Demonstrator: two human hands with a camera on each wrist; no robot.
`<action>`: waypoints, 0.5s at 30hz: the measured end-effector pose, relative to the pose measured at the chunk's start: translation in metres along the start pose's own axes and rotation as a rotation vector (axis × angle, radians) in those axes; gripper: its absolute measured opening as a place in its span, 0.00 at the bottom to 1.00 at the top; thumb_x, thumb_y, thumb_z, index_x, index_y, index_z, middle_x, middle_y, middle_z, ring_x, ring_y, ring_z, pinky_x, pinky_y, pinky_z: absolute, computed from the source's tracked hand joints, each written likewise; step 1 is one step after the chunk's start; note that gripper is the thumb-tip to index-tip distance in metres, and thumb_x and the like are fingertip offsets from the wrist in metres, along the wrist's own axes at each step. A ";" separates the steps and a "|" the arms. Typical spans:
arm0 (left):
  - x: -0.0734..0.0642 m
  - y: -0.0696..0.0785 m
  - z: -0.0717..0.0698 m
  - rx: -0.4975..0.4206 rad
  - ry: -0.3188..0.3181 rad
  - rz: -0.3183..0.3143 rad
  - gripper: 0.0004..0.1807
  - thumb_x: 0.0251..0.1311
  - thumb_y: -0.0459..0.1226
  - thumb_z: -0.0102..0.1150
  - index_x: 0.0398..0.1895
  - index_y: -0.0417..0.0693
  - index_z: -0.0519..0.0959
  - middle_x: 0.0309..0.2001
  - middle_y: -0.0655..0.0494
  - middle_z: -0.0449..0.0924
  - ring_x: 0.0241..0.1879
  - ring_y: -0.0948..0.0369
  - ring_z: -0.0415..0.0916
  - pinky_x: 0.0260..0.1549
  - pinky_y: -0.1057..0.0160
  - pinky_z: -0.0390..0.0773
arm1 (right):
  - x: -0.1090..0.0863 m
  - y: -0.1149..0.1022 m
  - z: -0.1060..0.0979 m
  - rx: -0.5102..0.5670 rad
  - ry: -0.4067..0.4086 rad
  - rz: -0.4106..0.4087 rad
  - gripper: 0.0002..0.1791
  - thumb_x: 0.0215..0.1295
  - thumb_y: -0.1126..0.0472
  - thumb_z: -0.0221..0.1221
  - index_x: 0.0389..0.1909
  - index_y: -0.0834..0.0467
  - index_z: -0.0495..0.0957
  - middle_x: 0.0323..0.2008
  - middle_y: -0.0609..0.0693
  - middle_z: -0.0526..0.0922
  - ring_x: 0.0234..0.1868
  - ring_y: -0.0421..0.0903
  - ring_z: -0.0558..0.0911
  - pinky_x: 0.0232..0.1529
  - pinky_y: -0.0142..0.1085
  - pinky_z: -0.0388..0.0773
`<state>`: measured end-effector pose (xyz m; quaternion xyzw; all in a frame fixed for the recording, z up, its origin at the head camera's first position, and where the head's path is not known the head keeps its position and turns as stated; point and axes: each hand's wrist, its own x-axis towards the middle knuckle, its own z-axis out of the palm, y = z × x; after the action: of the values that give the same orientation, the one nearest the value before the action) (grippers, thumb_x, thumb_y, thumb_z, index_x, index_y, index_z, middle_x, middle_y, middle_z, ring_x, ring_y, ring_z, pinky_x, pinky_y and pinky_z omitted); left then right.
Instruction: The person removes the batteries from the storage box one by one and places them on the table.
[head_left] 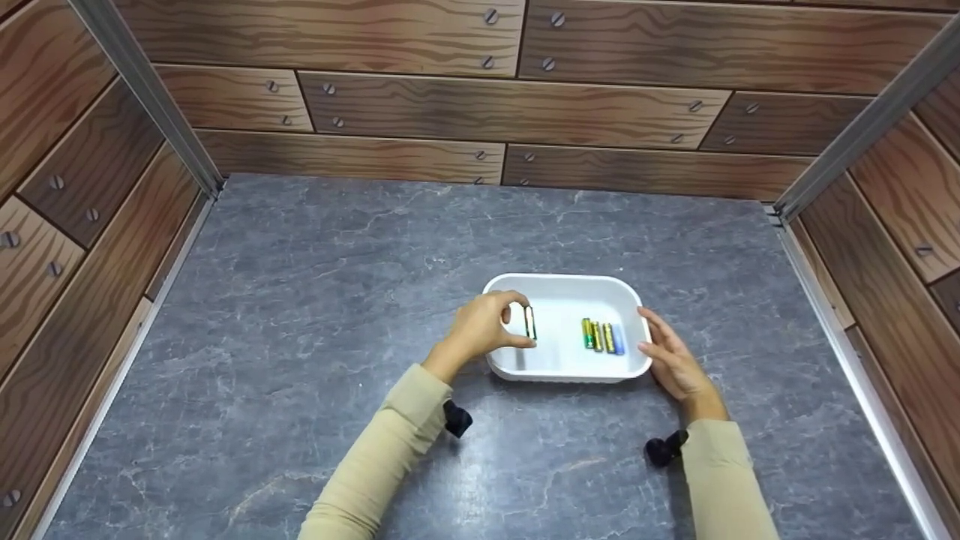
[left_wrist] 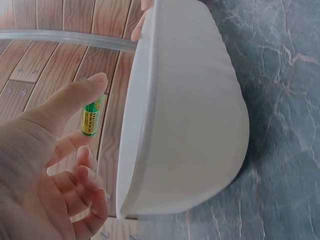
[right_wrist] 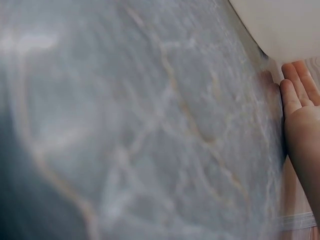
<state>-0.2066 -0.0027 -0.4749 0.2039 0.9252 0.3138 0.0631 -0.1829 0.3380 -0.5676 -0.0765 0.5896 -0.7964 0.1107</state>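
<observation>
My left hand (head_left: pixel 484 324) pinches one battery (head_left: pixel 530 322) between thumb and forefinger, over the left part of a white plastic tray (head_left: pixel 559 367). Close up in the left wrist view, that battery (left_wrist: pixel 91 120) shows a green and yellow wrapper, its upper end hidden by the thumb. Several batteries (head_left: pixel 598 336) stand out against the white tray floor on the right, side by side; one is blue, the others green or gold. My right hand (head_left: pixel 675 365) holds the tray's right end, thumb and forefinger tips over the rim, other fingers outside the wall.
The tray stands on a grey marbled tabletop (head_left: pixel 337 300). Wood-patterned panels (head_left: pixel 412 105) wall the back and both sides, with metal rails (head_left: pixel 150 97) at the corners. A small black camera (head_left: pixel 456 418) hangs by each wrist.
</observation>
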 end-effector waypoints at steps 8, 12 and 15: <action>-0.006 -0.015 -0.008 -0.051 -0.002 0.033 0.31 0.42 0.51 0.75 0.52 0.54 0.79 0.29 0.56 0.75 0.23 0.65 0.59 0.23 0.70 0.58 | 0.001 0.001 -0.002 0.007 -0.014 -0.014 0.29 0.67 0.74 0.48 0.63 0.43 0.68 0.61 0.35 0.75 0.60 0.34 0.75 0.57 0.28 0.74; -0.009 -0.022 -0.010 -0.058 -0.001 0.049 0.31 0.42 0.50 0.76 0.51 0.52 0.80 0.29 0.50 0.78 0.23 0.65 0.60 0.24 0.70 0.59 | 0.001 0.001 -0.002 0.005 -0.005 -0.007 0.29 0.67 0.74 0.48 0.63 0.43 0.68 0.61 0.34 0.74 0.60 0.34 0.75 0.57 0.28 0.74; -0.012 -0.028 -0.012 -0.068 -0.004 0.047 0.31 0.42 0.49 0.76 0.51 0.52 0.80 0.29 0.48 0.79 0.23 0.66 0.61 0.24 0.71 0.59 | 0.001 0.001 -0.002 0.011 -0.016 -0.005 0.29 0.67 0.74 0.48 0.63 0.43 0.68 0.61 0.34 0.74 0.60 0.33 0.75 0.58 0.28 0.74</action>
<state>-0.2078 -0.0343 -0.4825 0.2239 0.9089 0.3458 0.0644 -0.1843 0.3394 -0.5691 -0.0837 0.5843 -0.7992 0.1139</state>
